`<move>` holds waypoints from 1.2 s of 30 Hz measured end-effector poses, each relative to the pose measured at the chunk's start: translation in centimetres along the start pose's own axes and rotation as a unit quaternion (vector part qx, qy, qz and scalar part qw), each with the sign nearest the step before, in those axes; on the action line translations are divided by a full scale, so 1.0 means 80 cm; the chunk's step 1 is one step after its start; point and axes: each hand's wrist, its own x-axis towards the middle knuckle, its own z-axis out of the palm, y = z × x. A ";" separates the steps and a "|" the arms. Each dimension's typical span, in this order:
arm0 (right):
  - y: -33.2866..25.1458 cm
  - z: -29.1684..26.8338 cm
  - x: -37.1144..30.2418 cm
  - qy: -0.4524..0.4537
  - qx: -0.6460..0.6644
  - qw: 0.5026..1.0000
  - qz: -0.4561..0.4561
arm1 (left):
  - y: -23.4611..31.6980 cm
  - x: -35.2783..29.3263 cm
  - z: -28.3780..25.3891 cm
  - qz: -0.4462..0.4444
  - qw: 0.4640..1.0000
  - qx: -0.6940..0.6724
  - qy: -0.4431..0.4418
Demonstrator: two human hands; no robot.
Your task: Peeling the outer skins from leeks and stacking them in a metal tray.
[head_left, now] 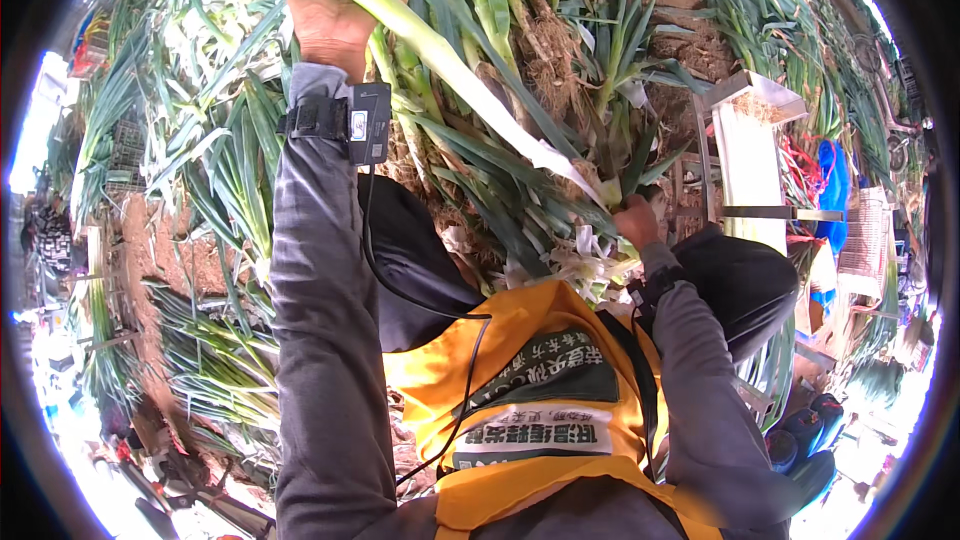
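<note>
One long leek (440, 48) slants across the upper middle, green at the top left and white toward its lower right end. My left hand (335, 15) is closed around its green upper part, with the arm stretched forward. By the leek's thin white tip, my right hand (638, 222) has its fingers pinched together; what lies between them is too hidden to make out. Beneath the held leek lies a pile of leeks (490, 10) with brown, soil-covered roots. Pale peeled leaves (583, 262) are heaped between my knees, just left of my right hand.
More leeks (215, 360) lie on the ground at the left. Right of my right hand stands a metal-framed stand with a white panel (750, 165). Beyond it are a blue cloth (832, 195) and a crate (865, 240). A cable (370, 230) hangs from my left wrist.
</note>
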 end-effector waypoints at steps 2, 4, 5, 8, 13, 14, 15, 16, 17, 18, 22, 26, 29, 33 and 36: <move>0.016 0.014 -0.013 -0.046 -0.045 0.998 -0.008 | -0.015 0.002 0.004 -0.004 1.000 0.019 0.023; 0.020 0.015 -0.007 -0.062 -0.052 0.996 0.025 | -0.017 0.005 0.002 -0.006 0.998 0.052 0.025; 0.017 0.009 -0.003 -0.079 -0.063 0.993 0.054 | -0.025 -0.003 0.007 0.026 0.993 0.102 0.048; 0.008 0.000 -0.016 -0.120 -0.163 0.978 0.058 | -0.014 -0.004 0.019 -0.025 0.998 0.049 -0.003; 0.030 -0.006 -0.019 -0.061 -0.124 0.989 -0.052 | 0.050 0.000 0.041 0.013 1.000 0.010 0.024; 0.004 -0.025 -0.012 0.023 -0.078 0.991 -0.111 | 0.049 0.002 0.025 0.011 1.000 0.002 0.027; -0.040 -0.047 0.003 0.058 0.012 0.984 -0.169 | 0.063 -0.001 0.020 0.018 0.999 0.024 0.023; -0.080 -0.068 0.011 0.092 0.100 0.966 -0.220 | 0.070 -0.004 0.008 0.021 0.999 0.040 0.020; -0.127 -0.093 0.006 0.031 0.184 0.961 -0.206 | 0.082 -0.010 -0.007 0.023 0.999 0.040 0.024; -0.167 -0.111 0.001 -0.029 0.266 0.945 -0.189 | 0.093 -0.017 -0.021 0.015 0.999 0.047 0.022; -0.215 -0.120 -0.016 0.034 0.177 0.938 -0.296 | 0.093 -0.016 -0.050 0.071 0.988 0.080 0.113; -0.182 -0.088 -0.018 -0.018 0.388 0.901 -0.195 | 0.120 -0.026 -0.085 0.071 0.975 0.012 0.213; -0.170 -0.084 -0.017 -0.241 0.599 0.761 -0.061 | 0.119 -0.042 -0.102 0.093 0.951 -0.025 0.294; -0.227 -0.063 -0.004 -0.144 0.701 0.686 -0.133 | 0.155 -0.039 -0.147 0.008 0.887 -0.268 0.375; -0.244 -0.090 0.021 -0.150 0.674 0.717 -0.102 | 0.060 -0.016 -0.163 0.024 0.854 -0.309 0.417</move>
